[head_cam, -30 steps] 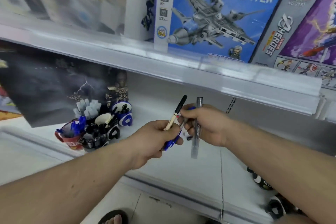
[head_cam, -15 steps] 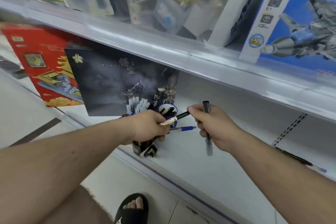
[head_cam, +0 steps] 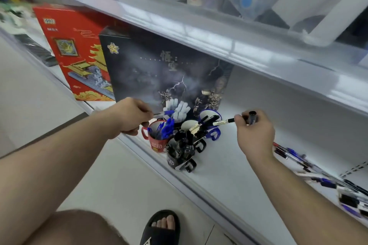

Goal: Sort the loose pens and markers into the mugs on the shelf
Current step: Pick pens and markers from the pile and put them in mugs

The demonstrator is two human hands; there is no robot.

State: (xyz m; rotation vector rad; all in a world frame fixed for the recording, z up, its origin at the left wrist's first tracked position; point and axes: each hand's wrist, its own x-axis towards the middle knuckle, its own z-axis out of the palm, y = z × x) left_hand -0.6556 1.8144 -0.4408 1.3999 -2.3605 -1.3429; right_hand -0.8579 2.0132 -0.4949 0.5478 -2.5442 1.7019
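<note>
Nearest the camera, a bare knee and a black sandal [head_cam: 159,226] are seen above the pale floor, and both forearms are stretched toward the white shelf [head_cam: 225,167]. At its front edge a black mug [head_cam: 180,157] is packed with dark markers; just behind it to the left a red mug [head_cam: 157,143] is filled with blue pens, and further back a white and blue mug [head_cam: 211,125] is crowded with black-capped pens. Beside the red mug's rim the left hand [head_cam: 129,115] is curled, and a thin dark shaft appears to be pinched in it, though the pen itself is too blurred to be told. By the right hand [head_cam: 254,131] a cream pen with a black cap [head_cam: 223,122] is pinched at the fingertips, its far end laid among the pens of the white and blue mug, while a grey marker [head_cam: 252,117] is gripped upright in the same fist. Well to the right, loose pens [head_cam: 294,157] are strewn along the shelf, so much sorting is judged to be left. Since the mugs are crowded and stand touching, a pen pushed in at a slant could be deflected out, or a mug near the edge could be tipped; the second marker could also be dropped as the fingertips are released. Behind the mugs a dark box [head_cam: 159,69] and a red box [head_cam: 75,55] are stood.
</note>
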